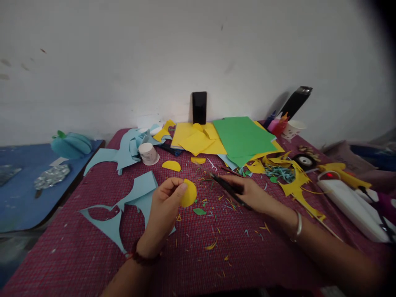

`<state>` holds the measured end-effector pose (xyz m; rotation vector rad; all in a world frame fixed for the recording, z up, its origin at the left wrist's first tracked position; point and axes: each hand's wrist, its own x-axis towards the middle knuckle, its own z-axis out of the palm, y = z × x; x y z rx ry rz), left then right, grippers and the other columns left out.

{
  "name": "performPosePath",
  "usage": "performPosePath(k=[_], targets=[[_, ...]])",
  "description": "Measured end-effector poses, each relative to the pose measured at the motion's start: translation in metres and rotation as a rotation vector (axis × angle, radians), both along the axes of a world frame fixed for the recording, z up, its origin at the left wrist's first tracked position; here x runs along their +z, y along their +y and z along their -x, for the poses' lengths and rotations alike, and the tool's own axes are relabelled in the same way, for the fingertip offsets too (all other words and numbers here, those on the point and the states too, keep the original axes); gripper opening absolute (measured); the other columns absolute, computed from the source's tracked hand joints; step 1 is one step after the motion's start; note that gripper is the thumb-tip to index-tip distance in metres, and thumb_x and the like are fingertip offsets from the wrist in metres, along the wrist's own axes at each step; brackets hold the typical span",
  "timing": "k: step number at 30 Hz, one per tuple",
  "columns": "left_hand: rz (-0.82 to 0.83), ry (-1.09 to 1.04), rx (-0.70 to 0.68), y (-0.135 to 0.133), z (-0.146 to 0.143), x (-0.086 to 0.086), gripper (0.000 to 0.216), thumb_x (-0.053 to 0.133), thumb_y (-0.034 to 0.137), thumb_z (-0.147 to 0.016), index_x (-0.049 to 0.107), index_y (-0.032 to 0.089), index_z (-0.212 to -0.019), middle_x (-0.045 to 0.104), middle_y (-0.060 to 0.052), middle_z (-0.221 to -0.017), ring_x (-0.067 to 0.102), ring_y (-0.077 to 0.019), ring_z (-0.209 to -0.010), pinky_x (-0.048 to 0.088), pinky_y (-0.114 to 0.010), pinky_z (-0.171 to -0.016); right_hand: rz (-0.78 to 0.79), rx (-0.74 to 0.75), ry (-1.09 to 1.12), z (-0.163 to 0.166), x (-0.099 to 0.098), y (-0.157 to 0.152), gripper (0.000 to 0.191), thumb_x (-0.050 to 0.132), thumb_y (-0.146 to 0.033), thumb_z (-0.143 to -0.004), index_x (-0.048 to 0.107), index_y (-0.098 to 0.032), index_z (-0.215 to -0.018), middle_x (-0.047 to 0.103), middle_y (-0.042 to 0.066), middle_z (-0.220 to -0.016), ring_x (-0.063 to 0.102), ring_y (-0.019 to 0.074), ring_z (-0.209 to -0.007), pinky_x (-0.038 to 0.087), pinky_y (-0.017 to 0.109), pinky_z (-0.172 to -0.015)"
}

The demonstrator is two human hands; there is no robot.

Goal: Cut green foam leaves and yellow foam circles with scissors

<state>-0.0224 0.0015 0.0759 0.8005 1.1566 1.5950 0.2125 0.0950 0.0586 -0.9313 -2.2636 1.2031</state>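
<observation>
My left hand (169,202) pinches a yellow paper disc (190,194) between thumb and fingers, holding it up above the table. To its right, my right hand (247,190) is closed around black scissors (229,187), whose tips point left towards the disc but stay apart from it. Part of the scissors is hidden by my fingers. Just beyond the hands, a yellow half-disc (171,166) and a smaller yellow piece (198,160) lie flat. A green paper scrap (199,211) rests below the disc among small yellow, blue and green clippings.
Light blue paper offcuts (107,225) and a paper cup (148,154) are on the left. A phone (199,108) leans on the wall behind green sheets (244,136) and yellow sheets (201,142). On the right are a yellow glue gun (343,174) and a white power strip (352,208).
</observation>
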Motion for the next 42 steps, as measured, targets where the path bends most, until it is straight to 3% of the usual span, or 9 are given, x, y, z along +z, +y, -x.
performPosePath(k=[2,6,9,13,21,30,36,42], targets=[[0.009,-0.005,0.009,0.001,0.000,-0.001,0.013,0.071,0.027,-0.075,0.063,0.017,-0.076,0.064,0.003,-0.066,0.056,-0.0091,-0.056,0.045,-0.020,-0.054,0.160,0.043,0.137,-0.002,0.011,-0.006,0.056,0.059,-0.034,-0.085,0.043,-0.024,-0.137,0.059,0.010,-0.123,0.060,0.0223,-0.101,0.048,0.039,-0.088],[0.047,-0.022,-0.014,0.003,-0.002,0.000,0.014,0.071,0.028,-0.075,0.063,0.017,-0.076,0.064,0.002,-0.066,0.056,-0.0089,-0.055,0.045,-0.020,-0.052,0.338,0.197,0.207,0.002,0.029,-0.024,0.062,0.060,-0.039,-0.085,0.037,-0.022,-0.140,0.057,0.010,-0.115,0.057,0.0214,-0.102,0.046,0.036,-0.089],[0.103,-0.044,-0.043,0.001,-0.004,0.003,0.016,0.072,0.028,-0.073,0.061,0.016,-0.071,0.061,0.003,-0.061,0.053,-0.0075,-0.050,0.041,-0.018,-0.047,0.442,0.315,0.257,0.009,0.027,-0.032,0.065,0.066,-0.038,-0.080,0.041,-0.020,-0.137,0.056,0.009,-0.112,0.056,0.0194,-0.095,0.047,0.032,-0.082],[0.146,-0.007,-0.097,0.000,-0.006,0.003,0.019,0.073,0.028,-0.072,0.059,0.016,-0.067,0.059,0.003,-0.058,0.051,-0.0071,-0.047,0.040,-0.017,-0.044,0.533,0.324,0.274,0.015,0.018,-0.034,0.068,0.070,-0.038,-0.076,0.044,-0.021,-0.136,0.056,0.006,-0.097,0.055,0.0164,-0.081,0.047,0.027,-0.069],[0.189,0.015,-0.103,0.001,-0.007,0.003,0.021,0.073,0.028,-0.068,0.057,0.016,-0.063,0.058,0.004,-0.054,0.049,-0.0067,-0.043,0.037,-0.016,-0.040,0.541,0.303,0.317,0.016,0.019,-0.034,0.065,0.070,-0.043,-0.076,0.051,-0.022,-0.134,0.056,0.003,-0.087,0.050,0.0138,-0.073,0.046,0.025,-0.064],[0.234,-0.026,-0.102,0.002,-0.008,0.004,0.020,0.074,0.027,-0.065,0.058,0.016,-0.061,0.059,0.004,-0.051,0.049,-0.0064,-0.041,0.037,-0.016,-0.039,0.561,0.265,0.353,0.012,0.005,-0.034,0.062,0.073,-0.032,-0.074,0.054,-0.026,-0.132,0.061,0.003,-0.095,0.053,0.0136,-0.077,0.045,0.027,-0.073],[0.233,-0.071,-0.129,0.003,-0.009,0.005,0.021,0.075,0.026,-0.064,0.057,0.016,-0.060,0.060,0.003,-0.052,0.051,-0.0063,-0.042,0.039,-0.016,-0.041,0.581,0.240,0.431,0.013,0.003,-0.035,0.056,0.075,-0.027,-0.073,0.060,-0.029,-0.127,0.059,-0.002,-0.078,0.051,0.0115,-0.068,0.045,0.027,-0.070],[0.256,-0.086,-0.139,0.004,-0.010,0.007,0.023,0.076,0.026,-0.061,0.057,0.016,-0.058,0.058,0.004,-0.049,0.049,-0.0057,-0.039,0.038,-0.016,-0.038,0.586,0.225,0.380,0.012,-0.001,-0.033,0.058,0.075,-0.028,-0.071,0.059,-0.029,-0.127,0.065,-0.001,-0.087,0.057,0.0151,-0.079,0.047,0.030,-0.078]])
